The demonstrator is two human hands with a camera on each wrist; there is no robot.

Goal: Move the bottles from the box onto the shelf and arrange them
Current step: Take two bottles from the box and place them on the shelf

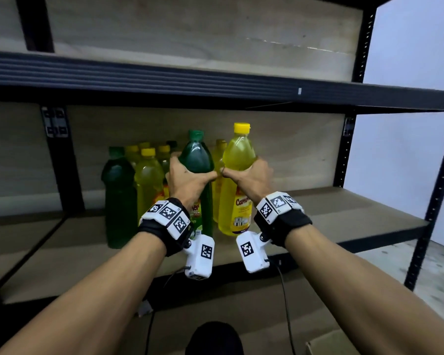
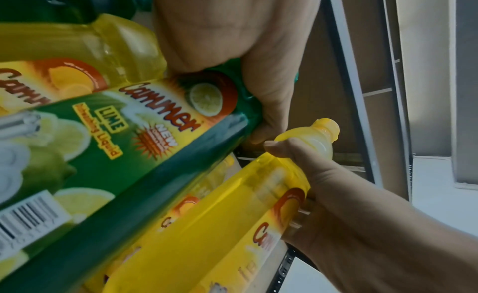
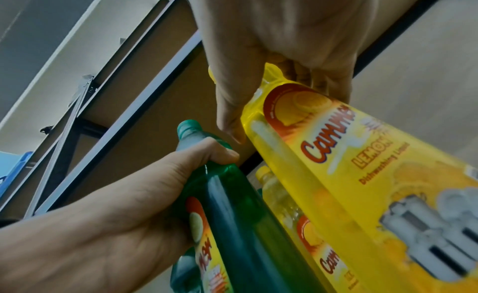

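A dark metal rack [image 1: 241, 83] with perforated uprights [image 1: 364, 39] fills the head view, its boards [image 1: 344, 208] brown and its back panel [image 1: 164, 29] of pale wood grain. Small metal brackets [image 1: 55, 121] sit where the uprights meet the beam. To the right stands a plain whitish wall [image 1: 415, 42], bluish in the dim light. Below it lies a mottled grey floor [image 1: 441, 275]. In the right wrist view a blue object [image 3: 15, 170] shows at the left edge, too cropped to identify.
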